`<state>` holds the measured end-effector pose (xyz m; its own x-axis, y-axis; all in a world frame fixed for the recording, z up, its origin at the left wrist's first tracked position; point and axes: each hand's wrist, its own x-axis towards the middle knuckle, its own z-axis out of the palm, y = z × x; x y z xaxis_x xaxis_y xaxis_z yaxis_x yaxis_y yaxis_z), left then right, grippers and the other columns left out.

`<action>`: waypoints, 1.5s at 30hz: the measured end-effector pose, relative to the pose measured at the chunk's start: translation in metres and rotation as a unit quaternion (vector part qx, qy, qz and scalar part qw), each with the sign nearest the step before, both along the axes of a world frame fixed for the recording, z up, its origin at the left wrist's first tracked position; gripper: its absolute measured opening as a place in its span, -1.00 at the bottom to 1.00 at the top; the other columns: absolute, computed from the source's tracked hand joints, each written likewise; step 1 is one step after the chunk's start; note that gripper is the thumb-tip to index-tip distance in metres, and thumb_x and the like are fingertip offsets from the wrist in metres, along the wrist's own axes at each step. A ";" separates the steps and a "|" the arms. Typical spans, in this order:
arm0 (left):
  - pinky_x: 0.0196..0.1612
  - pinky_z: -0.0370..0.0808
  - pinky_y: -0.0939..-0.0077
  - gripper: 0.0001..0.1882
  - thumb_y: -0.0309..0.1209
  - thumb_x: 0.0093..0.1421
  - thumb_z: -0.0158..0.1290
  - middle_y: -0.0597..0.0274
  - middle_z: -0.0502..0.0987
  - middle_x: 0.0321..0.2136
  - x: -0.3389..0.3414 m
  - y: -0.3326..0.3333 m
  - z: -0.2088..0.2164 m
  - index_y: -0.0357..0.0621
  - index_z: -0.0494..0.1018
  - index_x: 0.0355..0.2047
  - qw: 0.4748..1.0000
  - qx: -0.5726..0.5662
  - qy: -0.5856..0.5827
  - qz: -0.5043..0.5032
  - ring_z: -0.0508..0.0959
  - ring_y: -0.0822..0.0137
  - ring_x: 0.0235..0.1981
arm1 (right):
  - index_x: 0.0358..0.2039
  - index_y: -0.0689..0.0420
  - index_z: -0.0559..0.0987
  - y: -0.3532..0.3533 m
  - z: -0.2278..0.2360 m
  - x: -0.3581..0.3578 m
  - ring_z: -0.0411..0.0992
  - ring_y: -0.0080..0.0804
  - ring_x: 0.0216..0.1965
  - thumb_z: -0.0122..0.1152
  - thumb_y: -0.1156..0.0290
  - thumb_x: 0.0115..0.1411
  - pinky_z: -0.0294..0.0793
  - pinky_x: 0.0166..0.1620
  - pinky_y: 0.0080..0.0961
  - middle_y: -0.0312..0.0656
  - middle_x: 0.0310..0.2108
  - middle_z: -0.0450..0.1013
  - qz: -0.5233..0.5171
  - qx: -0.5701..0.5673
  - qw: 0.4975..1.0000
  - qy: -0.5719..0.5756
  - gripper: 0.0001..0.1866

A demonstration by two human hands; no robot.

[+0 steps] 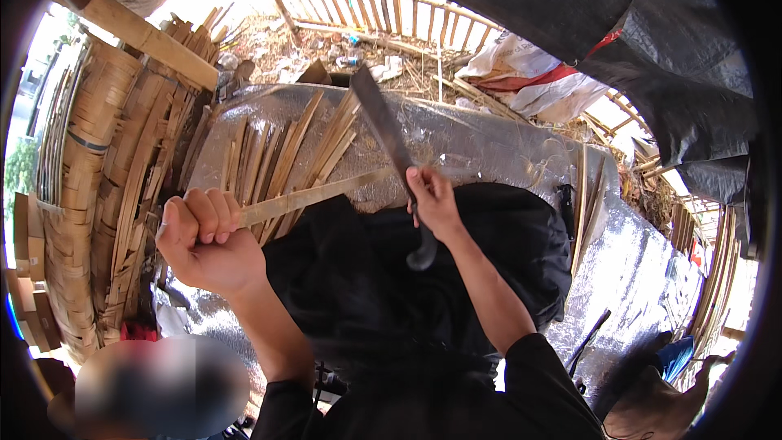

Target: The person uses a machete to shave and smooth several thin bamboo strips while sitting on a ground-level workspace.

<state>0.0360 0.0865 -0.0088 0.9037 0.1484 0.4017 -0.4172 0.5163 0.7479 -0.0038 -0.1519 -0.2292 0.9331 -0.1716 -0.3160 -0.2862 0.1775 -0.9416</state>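
A long pale bamboo strip [309, 198] is held by one end in my left hand [210, 243], whose fingers are closed around it in a fist. The strip slants across above my lap, its far end reaching the blade. My right hand [436, 205] grips a machete [381, 118] near where blade meets handle. Its dark, broad blade points up and to the left, away from me. Below the hand, the dark curved handle butt sticks out. Black cloth [505, 236] covers my lap beneath both hands.
Several split bamboo strips [301, 143] lie ahead on a silver sheet [489, 143]. Woven bamboo panels [102, 187] stand at the left. Behind are a slatted fence [383, 8] and a white sack [521, 73]. Black tarp [692, 57] hangs at upper right. Another person [652, 403] is at lower right.
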 end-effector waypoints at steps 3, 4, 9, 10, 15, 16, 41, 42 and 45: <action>-0.57 0.02 0.55 -0.55 -0.32 0.43 -0.21 0.44 0.05 -0.70 -0.002 0.007 -0.002 0.10 0.03 -0.67 1.000 -0.006 -0.009 -0.001 0.00 0.55 -0.66 | -0.25 0.17 0.42 -0.013 0.013 0.016 0.40 -0.66 -0.55 0.13 0.15 0.42 0.39 -0.53 -0.57 -0.35 -0.57 0.35 -0.055 -0.028 0.977 -0.205 -0.69; -0.57 0.02 0.55 -0.55 -0.32 0.43 -0.21 0.44 0.05 -0.70 -0.003 0.006 -0.002 0.10 0.03 -0.67 1.000 -0.005 -0.007 -0.004 -0.01 0.55 -0.66 | -0.24 0.17 0.41 -0.018 0.018 0.024 0.41 -0.65 -0.50 0.13 0.19 0.43 0.40 -0.48 -0.56 -0.31 -0.53 0.38 -0.062 -0.050 0.961 -0.266 -0.72; -0.57 -0.02 0.53 -0.58 -0.34 0.38 -0.23 0.42 0.04 -0.72 -0.005 -0.003 0.000 0.02 -0.01 -0.66 1.000 -0.009 0.005 0.005 -0.02 0.54 -0.68 | -0.26 0.24 0.44 -0.058 -0.002 0.027 0.49 -0.34 -0.41 0.20 0.36 0.37 0.47 -0.38 -0.43 -0.06 -0.44 0.46 -0.017 -0.264 0.939 -0.222 -0.79; -0.58 -0.02 0.53 -0.58 -0.35 0.37 -0.23 0.42 0.04 -0.72 -0.006 -0.004 0.000 0.01 -0.01 -0.66 1.000 -0.001 0.002 0.004 -0.02 0.54 -0.68 | -0.27 0.25 0.45 -0.061 -0.006 0.026 0.51 -0.25 -0.41 0.23 0.39 0.34 0.49 -0.36 -0.39 -0.01 -0.43 0.46 -0.013 -0.311 0.924 -0.224 -0.81; -0.58 -0.02 0.52 -0.60 -0.37 0.36 -0.22 0.41 0.03 -0.73 -0.009 0.003 -0.006 -0.01 0.00 -0.65 0.999 0.024 -0.007 0.020 -0.02 0.54 -0.69 | -0.33 0.28 0.45 -0.072 -0.004 0.015 0.57 0.04 -0.34 0.30 0.44 0.25 0.52 -0.31 -0.31 0.05 -0.46 0.48 0.046 -0.407 0.884 -0.225 -0.79; -0.58 -0.02 0.52 -0.60 -0.36 0.36 -0.22 0.42 0.03 -0.73 -0.011 0.005 -0.006 0.00 0.00 -0.65 0.999 0.025 -0.007 0.022 -0.02 0.55 -0.69 | -0.33 0.28 0.45 -0.072 0.000 0.013 0.56 0.03 -0.37 0.30 0.43 0.25 0.51 -0.33 -0.32 0.03 -0.50 0.46 0.059 -0.401 0.887 -0.219 -0.78; -0.60 -0.04 0.48 -0.57 -0.39 0.35 -0.21 0.37 0.03 -0.76 -0.010 0.018 -0.019 -0.05 0.01 -0.69 0.999 -0.003 -0.005 0.043 -0.04 0.54 -0.72 | -0.51 0.23 0.47 -0.045 0.025 -0.008 0.38 0.00 -0.64 0.23 0.40 0.31 0.31 -0.53 -0.20 0.00 -0.62 0.38 -0.063 -0.485 0.845 -0.215 -0.73; -0.60 -0.04 0.48 -0.57 -0.39 0.35 -0.21 0.37 0.03 -0.76 -0.008 0.018 -0.020 -0.05 0.00 -0.69 0.999 -0.007 -0.013 0.036 -0.04 0.54 -0.72 | -0.53 0.23 0.46 -0.042 0.025 -0.011 0.39 0.02 -0.63 0.22 0.39 0.32 0.31 -0.53 -0.18 0.00 -0.62 0.39 -0.073 -0.481 0.847 -0.215 -0.71; -0.60 -0.05 0.48 -0.56 -0.39 0.36 -0.22 0.38 0.02 -0.76 -0.010 0.020 -0.021 -0.04 -0.02 -0.70 0.999 -0.016 -0.015 0.025 -0.05 0.54 -0.72 | -0.44 0.23 0.45 -0.043 -0.001 -0.007 0.42 0.16 -0.56 0.15 0.34 0.36 0.35 -0.47 -0.03 0.02 -0.62 0.40 -0.013 -0.522 0.831 -0.192 -0.73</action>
